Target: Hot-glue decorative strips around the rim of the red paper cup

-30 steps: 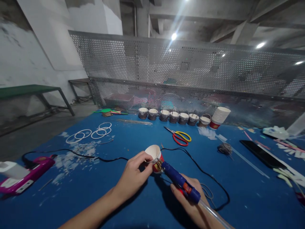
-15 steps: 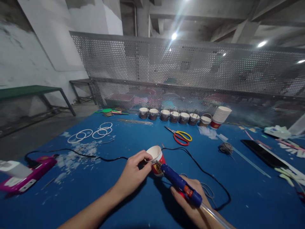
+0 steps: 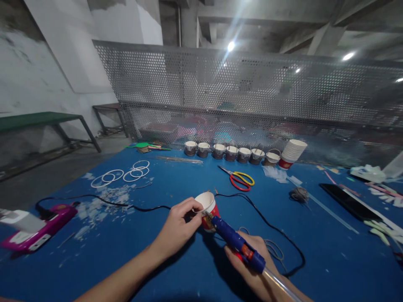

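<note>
A red and white paper cup (image 3: 215,207) is tilted over the blue table, its rim pinched between the thumb and fingers of my left hand (image 3: 182,219). My right hand (image 3: 252,256) is wrapped round a blue hot glue gun (image 3: 231,235) with a red trigger. The gun's nozzle meets the cup's side just below the rim, close to my left fingertips. A clear glue stick (image 3: 280,286) sticks out of the gun's back end. Grey cord (image 3: 275,250) lies beside my right hand, partly hidden by it.
Red-and-yellow scissors (image 3: 241,180) lie beyond the cup. Several wrapped cups (image 3: 231,153) line the back beside a stack of paper cups (image 3: 292,153). White rings (image 3: 136,171) and a magenta power strip (image 3: 52,226) are left; grey yarn (image 3: 298,194) and a black phone (image 3: 348,202) are right.
Both hands keep the same hold, with the glue gun's tip still at the cup. The whole view has shifted very slightly; nothing else has visibly moved.
</note>
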The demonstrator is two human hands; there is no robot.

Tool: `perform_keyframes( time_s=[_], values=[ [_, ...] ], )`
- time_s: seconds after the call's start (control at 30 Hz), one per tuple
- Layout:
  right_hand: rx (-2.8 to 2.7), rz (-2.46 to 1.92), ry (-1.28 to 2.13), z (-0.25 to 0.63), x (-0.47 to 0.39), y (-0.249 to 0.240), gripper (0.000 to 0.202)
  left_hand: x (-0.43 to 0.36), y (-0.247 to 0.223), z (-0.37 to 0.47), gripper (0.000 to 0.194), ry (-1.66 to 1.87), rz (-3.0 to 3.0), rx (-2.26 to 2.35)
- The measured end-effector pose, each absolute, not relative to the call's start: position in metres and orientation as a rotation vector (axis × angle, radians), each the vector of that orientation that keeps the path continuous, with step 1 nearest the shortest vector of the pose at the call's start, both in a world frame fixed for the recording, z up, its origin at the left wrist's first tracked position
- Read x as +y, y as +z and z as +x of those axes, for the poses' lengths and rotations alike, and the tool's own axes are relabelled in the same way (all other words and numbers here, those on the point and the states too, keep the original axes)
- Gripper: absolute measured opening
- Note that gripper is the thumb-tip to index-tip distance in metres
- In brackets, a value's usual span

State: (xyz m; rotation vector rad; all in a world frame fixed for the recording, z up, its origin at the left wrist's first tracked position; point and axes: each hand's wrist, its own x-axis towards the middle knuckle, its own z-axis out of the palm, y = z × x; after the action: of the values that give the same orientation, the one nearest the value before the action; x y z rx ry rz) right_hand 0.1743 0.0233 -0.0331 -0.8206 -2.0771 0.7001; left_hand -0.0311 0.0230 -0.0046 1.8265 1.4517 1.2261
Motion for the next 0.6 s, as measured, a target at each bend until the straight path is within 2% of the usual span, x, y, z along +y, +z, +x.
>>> perform_keyframes(
  time_s=[0.3, 0.6],
  values=[
    [-2.036, -0.857, 0.739, 0.178, 0.025, -0.025, 0.031, 0.022, -0.002, -0.031, 0.018, 1.241, 1.858, 1.443],
    [-1.700, -1.091, 1.098, 0.179, 0.023, -0.027, 0.041, 0.022, 0.000, -0.034, 0.018, 1.213, 1.862, 1.433]
  ],
)
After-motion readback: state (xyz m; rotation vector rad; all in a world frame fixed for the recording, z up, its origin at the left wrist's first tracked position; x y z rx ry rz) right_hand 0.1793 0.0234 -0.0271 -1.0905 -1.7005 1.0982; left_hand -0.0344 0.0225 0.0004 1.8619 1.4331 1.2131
